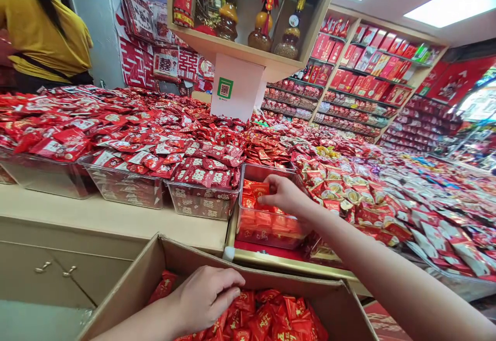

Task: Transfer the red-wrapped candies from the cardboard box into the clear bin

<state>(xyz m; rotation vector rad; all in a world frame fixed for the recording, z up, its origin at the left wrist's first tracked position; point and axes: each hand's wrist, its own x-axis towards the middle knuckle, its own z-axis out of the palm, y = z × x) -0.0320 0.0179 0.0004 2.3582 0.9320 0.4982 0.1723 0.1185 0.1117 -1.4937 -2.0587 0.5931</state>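
Note:
An open cardboard box (256, 275) in front of me holds many red packets with gold print (263, 323). My left hand (211, 294) is inside the box, resting over these packets with its fingers curled; whatever it grips is hidden. Beyond the box, a clear plastic bin (271, 232) holds rows of orange-red packets (267, 220). My right hand (281, 195) reaches into that bin from the right, thumb and fingers pinched at an orange-red packet (253, 191) near the bin's left side.
Clear bins of dark red packets (203, 175) and red-and-white packets (127, 160) line the counter (116, 222) on the left. More packets (341, 186) are heaped to the right. A display cabinet (248, 57) hangs above; a person in yellow (50, 36) stands back left.

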